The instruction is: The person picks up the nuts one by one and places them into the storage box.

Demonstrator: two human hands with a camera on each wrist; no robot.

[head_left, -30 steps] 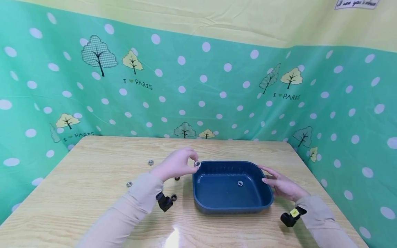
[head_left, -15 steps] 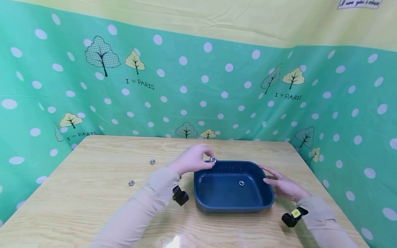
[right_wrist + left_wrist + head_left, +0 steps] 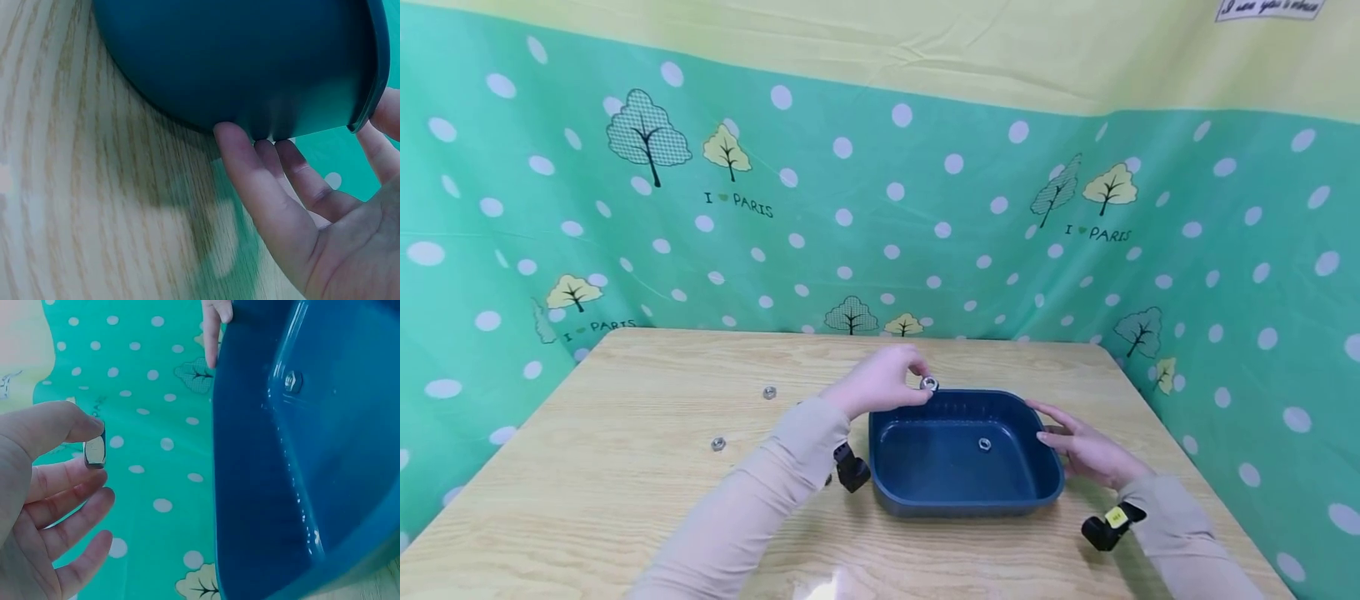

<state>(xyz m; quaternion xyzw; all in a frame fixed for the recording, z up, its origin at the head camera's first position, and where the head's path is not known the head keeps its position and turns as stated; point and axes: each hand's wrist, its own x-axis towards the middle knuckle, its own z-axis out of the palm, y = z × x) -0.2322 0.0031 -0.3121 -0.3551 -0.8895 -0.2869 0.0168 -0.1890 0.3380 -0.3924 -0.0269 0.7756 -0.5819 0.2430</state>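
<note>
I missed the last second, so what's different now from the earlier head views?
The left hand has moved rightward in the head view, carrying its pinched nut along the far rim of the blue bin. Nothing was newly grasped or released.

Unchanged: the right hand at the bin's right end, and the loose nut inside.

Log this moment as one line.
left hand: pinches nut near bin | right hand: touches bin | in bin: another nut | on table: more nuts
</note>
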